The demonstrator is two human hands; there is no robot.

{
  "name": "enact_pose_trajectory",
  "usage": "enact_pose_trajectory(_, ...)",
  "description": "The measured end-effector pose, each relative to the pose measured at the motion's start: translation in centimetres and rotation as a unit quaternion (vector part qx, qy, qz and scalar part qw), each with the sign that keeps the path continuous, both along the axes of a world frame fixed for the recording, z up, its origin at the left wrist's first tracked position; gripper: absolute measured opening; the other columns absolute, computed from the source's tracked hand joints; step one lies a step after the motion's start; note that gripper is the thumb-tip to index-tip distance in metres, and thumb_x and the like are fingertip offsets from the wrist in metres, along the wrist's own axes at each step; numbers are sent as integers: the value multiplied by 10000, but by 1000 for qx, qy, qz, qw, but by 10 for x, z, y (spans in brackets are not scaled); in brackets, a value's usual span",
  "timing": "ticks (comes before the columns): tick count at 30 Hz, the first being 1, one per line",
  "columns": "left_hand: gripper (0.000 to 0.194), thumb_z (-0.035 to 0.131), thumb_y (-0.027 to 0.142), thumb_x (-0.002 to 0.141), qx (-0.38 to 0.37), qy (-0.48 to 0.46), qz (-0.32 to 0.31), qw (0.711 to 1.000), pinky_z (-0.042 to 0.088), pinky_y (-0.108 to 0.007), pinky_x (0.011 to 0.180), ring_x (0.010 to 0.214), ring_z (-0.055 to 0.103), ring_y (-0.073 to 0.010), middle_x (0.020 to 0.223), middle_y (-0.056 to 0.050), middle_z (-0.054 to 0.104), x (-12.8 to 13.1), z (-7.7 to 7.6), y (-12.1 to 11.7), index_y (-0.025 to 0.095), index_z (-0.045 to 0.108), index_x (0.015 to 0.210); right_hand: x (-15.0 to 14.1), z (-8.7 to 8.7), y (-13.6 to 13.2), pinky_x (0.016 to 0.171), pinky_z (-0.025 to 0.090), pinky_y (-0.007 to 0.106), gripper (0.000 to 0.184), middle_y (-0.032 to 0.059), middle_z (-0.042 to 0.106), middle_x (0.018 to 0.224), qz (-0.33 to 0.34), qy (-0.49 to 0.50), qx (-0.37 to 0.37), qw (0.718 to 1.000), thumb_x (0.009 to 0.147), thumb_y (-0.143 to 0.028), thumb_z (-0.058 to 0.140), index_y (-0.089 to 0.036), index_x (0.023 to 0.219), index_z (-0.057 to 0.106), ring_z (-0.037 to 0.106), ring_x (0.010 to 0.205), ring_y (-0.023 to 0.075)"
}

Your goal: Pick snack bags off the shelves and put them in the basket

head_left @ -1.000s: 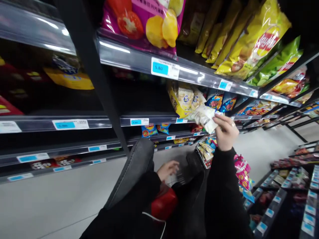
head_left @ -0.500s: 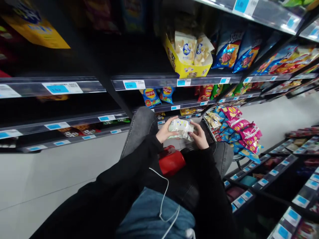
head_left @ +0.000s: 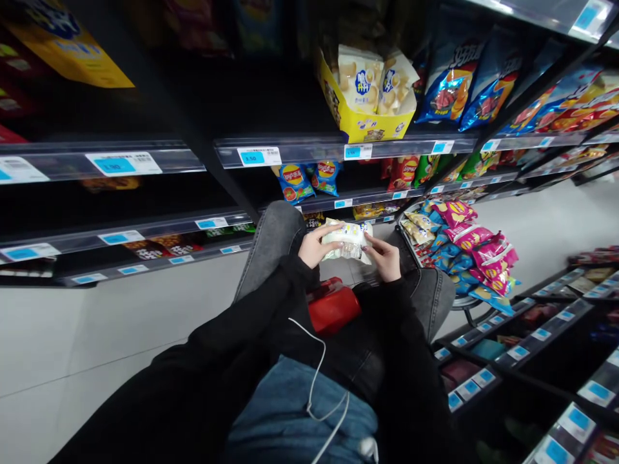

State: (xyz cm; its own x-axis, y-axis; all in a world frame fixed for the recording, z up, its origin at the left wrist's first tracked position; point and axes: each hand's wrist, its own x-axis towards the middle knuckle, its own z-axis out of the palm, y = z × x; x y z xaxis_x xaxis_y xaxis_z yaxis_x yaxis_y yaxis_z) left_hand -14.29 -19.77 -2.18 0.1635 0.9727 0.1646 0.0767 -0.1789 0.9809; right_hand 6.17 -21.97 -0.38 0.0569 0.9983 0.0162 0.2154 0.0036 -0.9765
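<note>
A pale, cream-and-white snack bag (head_left: 349, 241) lies sideways between my hands, above the gap between my knees. My left hand (head_left: 313, 247) grips its left end, thumb and fingers on either side. At the other end, my right hand (head_left: 384, 256) pinches the bag's right edge. Small printing shows on its upper side; the rest is too small to read. Below my hands, a red object (head_left: 333, 310) rests in my lap; its kind I cannot make out.
In front, a yellow display box (head_left: 377, 129) with similar pale bags stands on a shelf (head_left: 300, 151). Blue chip bags (head_left: 296, 185) sit on the shelf below. To the right is a cart heaped with pink chip bags (head_left: 476, 241) and blue ones. More shelving (head_left: 532, 332) runs behind it.
The bag has tilted slightly in my hands. My right hand has shifted from holding around the bag's end to a pinch at its edge. The view has shifted a little.
</note>
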Motion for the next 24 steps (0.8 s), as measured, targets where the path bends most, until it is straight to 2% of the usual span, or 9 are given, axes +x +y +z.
enact_pose_trajectory(4,470,717,392,659,24,41,29,998,401,-350,996,1099,563,-243,1159,-84,631,-2,-2,0,189,671,1081,0,-3,-1,700,521,305,421,55,721,905,-8,-4,11,1000,599,-380,748,-170,962,718,639,717,179)
enact_pose_trajectory(10,390,681,358,699,27,130,47,990,433,-310,955,1005,617,-215,1100,-56,667,-4,12,-3,200,683,1056,-1,-11,0,745,529,314,313,57,724,886,-29,-39,38,998,659,-401,707,-181,880,735,669,778,207)
enact_pose_trajectory(16,350,633,366,736,-4,178,43,983,430,-294,945,1029,612,-219,1082,-61,675,-1,17,-4,189,697,1031,-2,-11,-1,625,494,254,273,44,720,738,-51,-164,85,981,745,-425,617,-181,788,730,648,648,172)
enact_pose_trajectory(21,395,641,384,719,-54,163,43,984,390,-327,987,1077,583,-234,1105,-47,666,1,13,-3,216,677,1075,-4,-7,-1,599,456,246,273,47,694,665,-63,-261,108,957,788,-398,557,-174,740,705,604,575,152)
enact_pose_trajectory(24,524,699,395,651,-86,63,17,994,396,-366,985,1085,570,-259,1135,-75,648,-1,9,0,186,645,1129,-2,-5,0,611,457,251,246,45,686,659,-60,-244,101,963,772,-381,572,-171,732,694,598,584,151)
